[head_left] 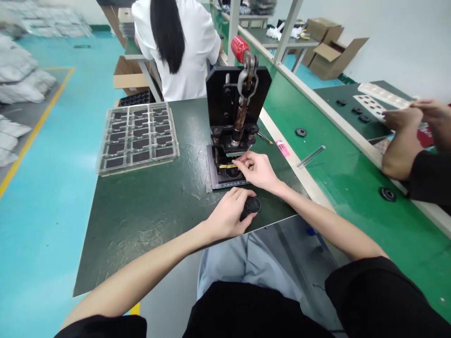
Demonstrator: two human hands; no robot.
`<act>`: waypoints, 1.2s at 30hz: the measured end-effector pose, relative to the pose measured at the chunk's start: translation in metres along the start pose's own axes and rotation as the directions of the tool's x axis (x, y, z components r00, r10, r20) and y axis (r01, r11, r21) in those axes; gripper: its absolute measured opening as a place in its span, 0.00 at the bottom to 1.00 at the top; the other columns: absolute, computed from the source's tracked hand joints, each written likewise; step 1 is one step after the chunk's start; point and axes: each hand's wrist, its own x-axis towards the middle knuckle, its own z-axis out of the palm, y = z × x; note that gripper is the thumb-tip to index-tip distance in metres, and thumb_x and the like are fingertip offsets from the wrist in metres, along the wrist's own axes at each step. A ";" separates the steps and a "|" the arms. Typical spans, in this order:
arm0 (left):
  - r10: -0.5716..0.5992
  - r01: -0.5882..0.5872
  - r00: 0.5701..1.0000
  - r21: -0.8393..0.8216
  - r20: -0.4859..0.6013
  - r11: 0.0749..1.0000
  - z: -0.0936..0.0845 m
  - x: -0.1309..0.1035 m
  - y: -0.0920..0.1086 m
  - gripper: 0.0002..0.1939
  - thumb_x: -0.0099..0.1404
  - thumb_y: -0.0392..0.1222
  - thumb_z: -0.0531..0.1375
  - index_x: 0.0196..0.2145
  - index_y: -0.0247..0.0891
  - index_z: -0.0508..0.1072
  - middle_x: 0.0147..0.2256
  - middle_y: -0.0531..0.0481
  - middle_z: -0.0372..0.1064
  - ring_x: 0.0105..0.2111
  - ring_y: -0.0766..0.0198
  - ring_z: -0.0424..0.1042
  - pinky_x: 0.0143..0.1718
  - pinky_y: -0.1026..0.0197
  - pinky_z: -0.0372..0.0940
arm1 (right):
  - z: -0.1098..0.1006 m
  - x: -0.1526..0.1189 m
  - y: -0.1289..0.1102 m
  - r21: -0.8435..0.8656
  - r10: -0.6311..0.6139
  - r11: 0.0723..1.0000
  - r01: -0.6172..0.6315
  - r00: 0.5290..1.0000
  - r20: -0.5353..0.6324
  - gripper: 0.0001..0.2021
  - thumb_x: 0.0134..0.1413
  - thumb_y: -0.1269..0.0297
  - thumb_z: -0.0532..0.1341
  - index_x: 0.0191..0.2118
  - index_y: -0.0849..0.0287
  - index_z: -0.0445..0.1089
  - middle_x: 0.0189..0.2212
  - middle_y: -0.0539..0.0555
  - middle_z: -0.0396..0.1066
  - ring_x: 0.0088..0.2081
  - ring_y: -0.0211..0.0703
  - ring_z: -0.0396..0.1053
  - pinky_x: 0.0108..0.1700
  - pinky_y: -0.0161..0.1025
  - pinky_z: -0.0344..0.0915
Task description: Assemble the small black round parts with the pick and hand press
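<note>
Left hand point(229, 213): curled over a round black part point(251, 205) on the dark green mat point(148, 211), fingers closed around its near side, thumb across the top.
Round black part: flat on the mat at 6 o'clock from the press base, just beside the table's near edge.
Right hand point(256, 170): palm down at the foot of the hand press point(235, 108), fingertips point(238, 162) pinched at a yellow strip point(227, 166) in the fixture; grip itself too small to judge.
Hand press: black, upright at 12 o'clock from both hands, red-capped lever point(240, 48) tilted up toward 1 o'clock.
Press base point(215, 174): dark plate holding another round black piece, partly hidden under the right hand.
Clear tray point(137, 137): at 10 o'clock from the press base, well apart, rows of pockets filled with dark squares.
Green belt point(338, 173): running along at 3 o'clock, scattered black discs point(300, 132) and a thin metal rod point(311, 156) on it.
Co-worker's hands point(419, 115): across the belt at 2 o'clock, over a white sheet.
Person in white point(183, 42): back turned, at 12 o'clock beyond the table.
</note>
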 end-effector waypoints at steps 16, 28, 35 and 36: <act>-0.058 0.050 0.995 -0.099 -0.076 0.994 0.003 0.001 -0.010 0.20 0.64 0.42 0.68 0.50 0.40 0.65 0.46 0.44 0.74 0.50 0.53 0.74 0.52 0.48 0.74 | -0.018 -0.024 -0.007 0.192 0.046 0.981 -0.011 0.983 -0.179 0.24 0.56 0.38 0.65 0.33 0.58 0.69 0.30 0.54 0.72 0.23 0.36 0.69 0.20 0.33 0.65; -0.159 0.145 0.982 -0.126 -0.106 0.981 0.008 -0.002 -0.007 0.34 0.61 0.41 0.71 0.59 0.40 0.59 0.49 0.43 0.78 0.56 0.47 0.73 0.56 0.43 0.71 | -0.037 -0.099 0.013 0.037 0.125 0.991 -0.127 0.991 0.050 0.17 0.64 0.50 0.63 0.33 0.60 0.74 0.26 0.54 0.73 0.21 0.35 0.67 0.22 0.33 0.63; -0.155 0.143 0.983 -0.116 -0.094 0.983 0.005 -0.002 -0.005 0.32 0.62 0.40 0.71 0.57 0.39 0.60 0.50 0.42 0.77 0.55 0.49 0.73 0.56 0.45 0.71 | -0.036 -0.099 0.009 -0.120 -0.051 0.991 0.058 0.997 0.061 0.12 0.67 0.62 0.61 0.34 0.62 0.76 0.25 0.52 0.72 0.20 0.32 0.66 0.20 0.30 0.60; -0.154 0.143 0.984 -0.116 -0.093 0.983 0.005 -0.002 -0.004 0.31 0.62 0.40 0.71 0.57 0.39 0.60 0.51 0.42 0.77 0.54 0.49 0.73 0.56 0.45 0.71 | -0.037 -0.099 0.008 -0.138 -0.066 0.988 0.074 0.996 0.065 0.11 0.67 0.63 0.61 0.35 0.62 0.77 0.25 0.52 0.72 0.19 0.32 0.65 0.20 0.30 0.59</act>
